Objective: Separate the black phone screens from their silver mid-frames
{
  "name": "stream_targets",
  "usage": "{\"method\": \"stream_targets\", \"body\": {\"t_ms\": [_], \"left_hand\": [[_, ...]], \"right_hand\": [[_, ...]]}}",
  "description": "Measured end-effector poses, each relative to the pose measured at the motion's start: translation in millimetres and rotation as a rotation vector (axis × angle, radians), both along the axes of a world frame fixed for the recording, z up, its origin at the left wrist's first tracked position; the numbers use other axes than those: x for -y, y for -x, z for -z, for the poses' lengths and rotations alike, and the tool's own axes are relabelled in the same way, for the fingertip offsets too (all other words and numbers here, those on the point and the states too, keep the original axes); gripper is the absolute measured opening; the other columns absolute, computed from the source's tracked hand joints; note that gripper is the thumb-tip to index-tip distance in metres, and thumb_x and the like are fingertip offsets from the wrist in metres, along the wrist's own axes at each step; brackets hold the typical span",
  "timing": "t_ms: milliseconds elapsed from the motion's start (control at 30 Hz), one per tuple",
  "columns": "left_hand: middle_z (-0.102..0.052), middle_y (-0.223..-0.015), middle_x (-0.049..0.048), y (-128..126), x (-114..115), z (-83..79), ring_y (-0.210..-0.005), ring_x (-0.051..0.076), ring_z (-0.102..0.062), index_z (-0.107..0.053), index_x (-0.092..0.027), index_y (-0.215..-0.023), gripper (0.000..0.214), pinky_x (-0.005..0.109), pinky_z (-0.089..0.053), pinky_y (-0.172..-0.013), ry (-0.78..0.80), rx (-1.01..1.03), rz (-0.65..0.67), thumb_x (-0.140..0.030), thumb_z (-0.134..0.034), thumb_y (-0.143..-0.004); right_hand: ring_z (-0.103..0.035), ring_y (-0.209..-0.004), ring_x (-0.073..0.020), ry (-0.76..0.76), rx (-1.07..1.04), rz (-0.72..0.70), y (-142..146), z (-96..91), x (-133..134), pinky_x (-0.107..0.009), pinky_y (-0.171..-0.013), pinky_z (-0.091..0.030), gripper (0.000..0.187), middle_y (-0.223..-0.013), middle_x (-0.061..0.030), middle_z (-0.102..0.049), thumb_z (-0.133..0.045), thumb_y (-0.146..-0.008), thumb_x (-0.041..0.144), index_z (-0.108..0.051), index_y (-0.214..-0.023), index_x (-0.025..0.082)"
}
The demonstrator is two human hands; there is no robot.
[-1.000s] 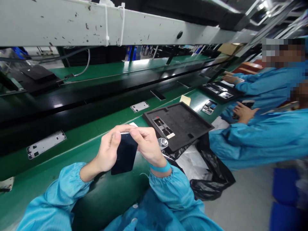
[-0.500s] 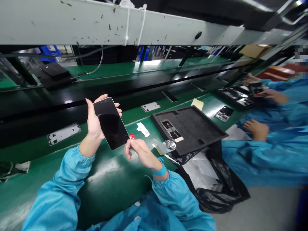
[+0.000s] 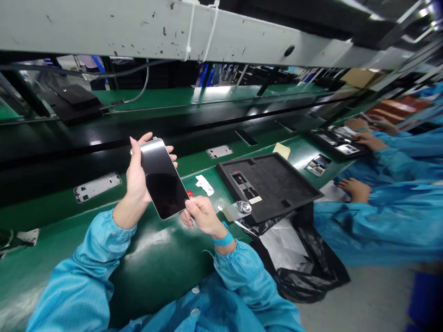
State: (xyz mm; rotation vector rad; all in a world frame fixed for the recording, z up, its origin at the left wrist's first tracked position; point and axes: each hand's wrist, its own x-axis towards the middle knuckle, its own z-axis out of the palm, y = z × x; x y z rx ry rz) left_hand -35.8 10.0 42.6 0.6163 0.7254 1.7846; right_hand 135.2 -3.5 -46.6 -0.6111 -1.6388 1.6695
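A phone screen, black and glossy with a thin light edge, is held tilted above the green bench. My left hand is closed round its upper part, thumb along the left edge and fingertips showing past the right edge. At the lower right corner, my right hand pinches the phone screen between thumb and fingers. The screen's back is hidden. Behind that corner lie a red round piece and a torn white paper piece.
A black foam tray holds a phone frame. Beside it are a metal disc and a black plastic bag. Grey phone housings lie along the bench's far side. Co-workers' hands are at the right.
My right hand has closed on the lower right corner of the phone screen. The screen has tilted slightly, and a light reflection now crosses its top. A co-worker's hands have shifted at the right.
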Motion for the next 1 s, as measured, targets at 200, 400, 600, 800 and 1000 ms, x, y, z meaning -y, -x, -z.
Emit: {"method": "stream_targets", "body": {"t_ms": [200, 400, 600, 800, 1000], "left_hand": [[-0.081, -0.092, 0.0051, -7, 3, 3.9, -0.074, 0.020, -0.080, -0.060, -0.027, -0.129, 0.056, 0.031, -0.068, -0.068, -0.083, -0.037, -0.074, -0.076, -0.049, -0.105], [-0.083, -0.090, 0.0079, -6, 0, 7.2, -0.071, 0.023, -0.080, -0.059, -0.025, -0.123, 0.066, 0.036, -0.068, -0.067, -0.162, -0.048, -0.137, -0.085, -0.050, -0.098], [-0.085, -0.090, 0.0068, -7, 3, 5.8, -0.071, 0.023, -0.080, -0.062, -0.025, -0.111, 0.059, 0.037, -0.068, -0.069, -0.177, -0.085, -0.228, -0.082, -0.051, -0.100], [-0.083, -0.080, 0.0006, -14, -3, -0.6, -0.068, 0.024, -0.078, -0.067, -0.028, -0.101, 0.054, 0.037, -0.067, -0.062, -0.066, -0.070, -0.356, -0.079, -0.049, -0.102], [-0.081, -0.078, 0.0019, -21, -22, 1.0, -0.068, 0.026, -0.076, -0.067, -0.030, -0.111, 0.057, 0.039, -0.064, -0.060, 0.039, -0.130, -0.296, -0.073, -0.031, -0.108]], "right_hand": [[-0.046, -0.038, -0.0114, 0.032, -0.002, 0.012, 11, 15.9, 2, -0.027, -0.043, -0.039, 0.076, -0.044, 0.0019, -0.050, -0.063, -0.086, 0.092, -0.049, -0.055, 0.024], [-0.047, -0.036, -0.0106, 0.004, 0.025, -0.051, 20, 18.9, -3, -0.024, -0.040, -0.037, 0.080, -0.042, 0.0007, -0.050, -0.061, -0.087, 0.091, -0.055, -0.051, 0.020], [-0.060, -0.048, -0.0146, 0.007, -0.026, -0.187, 32, 15.3, -2, -0.028, -0.050, -0.048, 0.081, -0.053, -0.0029, -0.063, -0.061, -0.081, 0.096, -0.067, -0.068, 0.017], [-0.068, -0.057, -0.0162, 0.065, -0.054, -0.304, 39, 18.4, -13, -0.027, -0.056, -0.051, 0.073, -0.059, -0.0036, -0.067, -0.072, -0.080, 0.088, -0.068, -0.073, 0.015], [-0.064, -0.053, -0.0117, 0.093, -0.005, -0.198, 20, 22.9, -11, -0.022, -0.052, -0.044, 0.070, -0.057, 0.0000, -0.065, -0.067, -0.090, 0.083, -0.070, -0.080, 0.013]]}}
